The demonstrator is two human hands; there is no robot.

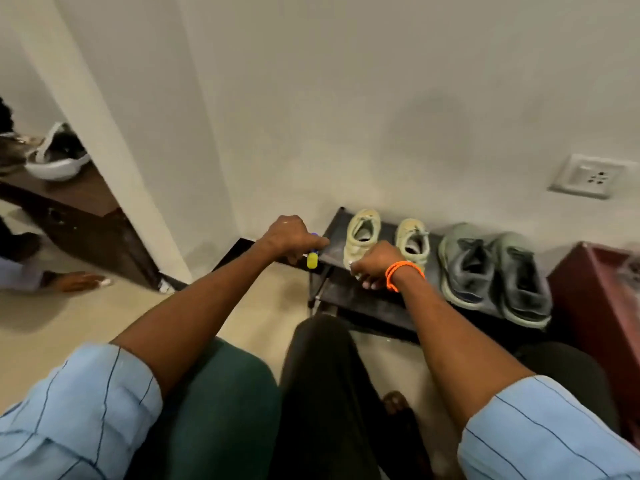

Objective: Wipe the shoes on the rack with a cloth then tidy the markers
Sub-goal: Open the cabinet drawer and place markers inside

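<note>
Both hands at the near-left end of the shoe rack (pixel 363 299) — marker stage, by the look of it.

Left hand (pixel 289 237) is curled round a yellow-capped marker (pixel 312 259) w/ a blue tip showing, just left of the cream shoes (pixel 384 242). Right hand (pixel 375 265), orange bracelet (pixel 403 273) on the wrist, is fisted at the rack's near edge; contents can't be told. Grey-green shoes (pixel 495 275) sit to the right. Risk: marker is held at the rack's corner — a loose grip would drop it to the floor.

A single head-worn view looks steeply down and forward, close over the shoe rack (pixel 367 299) against the wall.
</note>
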